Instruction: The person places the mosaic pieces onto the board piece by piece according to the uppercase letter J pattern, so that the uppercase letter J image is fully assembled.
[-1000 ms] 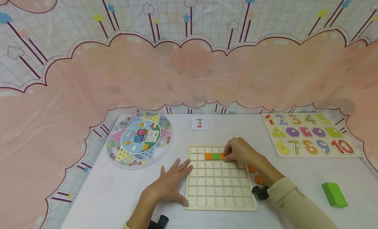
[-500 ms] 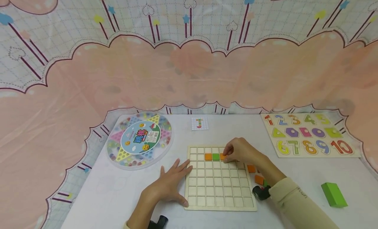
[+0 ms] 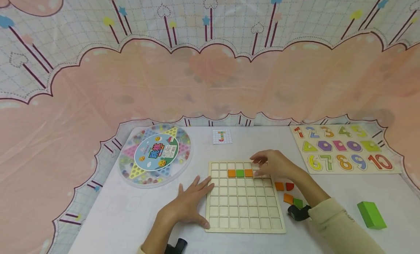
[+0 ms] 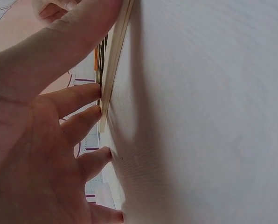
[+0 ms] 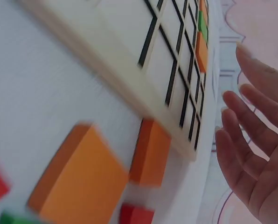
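A wooden grid board [image 3: 241,203] lies on the table. In its second row from the far edge sit an orange tile [image 3: 232,173], a green tile [image 3: 240,173] and another orange tile [image 3: 249,173], side by side. My left hand [image 3: 187,204] rests spread along the board's left edge, fingertips and thumb touching it. My right hand [image 3: 273,164] hovers over the far right part of the board with fingers parted and nothing between them. In the right wrist view, that hand [image 5: 258,149] shows relaxed fingers, apart from the tiles.
Loose pieces lie right of the board: orange blocks [image 3: 288,199], a red rounded piece [image 3: 290,186] and a green one [image 3: 298,203]. A pattern card [image 3: 222,137] is behind the board. Around stand a round game box [image 3: 155,155], a number puzzle [image 3: 344,148] and a green block [image 3: 372,215].
My right hand has let go of the right-hand orange tile and moved slightly up and to the right. That tile stays in its cell. The left hand has not moved.
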### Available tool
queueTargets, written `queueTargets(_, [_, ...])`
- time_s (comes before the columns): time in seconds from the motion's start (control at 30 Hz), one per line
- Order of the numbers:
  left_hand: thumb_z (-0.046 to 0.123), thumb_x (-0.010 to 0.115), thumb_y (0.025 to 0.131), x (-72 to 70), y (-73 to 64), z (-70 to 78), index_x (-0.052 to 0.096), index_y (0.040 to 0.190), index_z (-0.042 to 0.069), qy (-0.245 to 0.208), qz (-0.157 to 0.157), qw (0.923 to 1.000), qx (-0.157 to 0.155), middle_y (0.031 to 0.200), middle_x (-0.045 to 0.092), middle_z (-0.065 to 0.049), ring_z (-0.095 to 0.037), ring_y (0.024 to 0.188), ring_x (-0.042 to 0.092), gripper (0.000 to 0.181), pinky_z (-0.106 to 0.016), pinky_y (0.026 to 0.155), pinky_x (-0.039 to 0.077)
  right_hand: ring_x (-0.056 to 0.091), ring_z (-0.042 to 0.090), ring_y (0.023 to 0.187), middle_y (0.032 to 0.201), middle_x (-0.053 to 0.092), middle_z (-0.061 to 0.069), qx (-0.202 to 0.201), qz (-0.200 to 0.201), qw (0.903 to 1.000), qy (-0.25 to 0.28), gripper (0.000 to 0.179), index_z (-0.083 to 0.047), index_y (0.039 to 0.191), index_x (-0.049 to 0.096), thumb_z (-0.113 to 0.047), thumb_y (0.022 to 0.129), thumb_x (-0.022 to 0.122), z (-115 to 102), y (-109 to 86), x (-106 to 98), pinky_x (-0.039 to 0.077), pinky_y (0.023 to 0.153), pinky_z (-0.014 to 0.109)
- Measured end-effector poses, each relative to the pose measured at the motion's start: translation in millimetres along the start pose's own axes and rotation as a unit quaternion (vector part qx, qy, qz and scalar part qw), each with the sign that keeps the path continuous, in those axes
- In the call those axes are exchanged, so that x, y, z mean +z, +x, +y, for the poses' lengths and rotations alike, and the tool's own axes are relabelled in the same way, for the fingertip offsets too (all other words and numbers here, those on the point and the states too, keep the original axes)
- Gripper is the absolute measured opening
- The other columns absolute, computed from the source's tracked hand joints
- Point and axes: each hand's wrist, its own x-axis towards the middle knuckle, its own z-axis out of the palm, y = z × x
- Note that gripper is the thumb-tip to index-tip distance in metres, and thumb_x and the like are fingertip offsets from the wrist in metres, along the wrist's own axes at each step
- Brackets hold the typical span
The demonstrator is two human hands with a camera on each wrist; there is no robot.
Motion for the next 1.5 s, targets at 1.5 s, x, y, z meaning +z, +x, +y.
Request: queueTargets(1.5, [0.04, 0.097, 0.056, 3.2, 3.5, -6.7, 0.041, 0.157, 0.018, 0.002, -0.004, 1.0, -0.008, 0.173, 0.022, 0.0, -0.039, 0.162, 0.009, 0.118, -0.086, 0.113, 0.0, 0.058, 0.017, 0.098, 0.099, 0.067, -0.006, -0.01, -0.017, 0.9997, -0.012, 0.031, -0.019, 0.1, 0.066, -0.024, 0.078, 0.088, 58.6, -55.9, -1.3, 0.055, 0.088, 0.027])
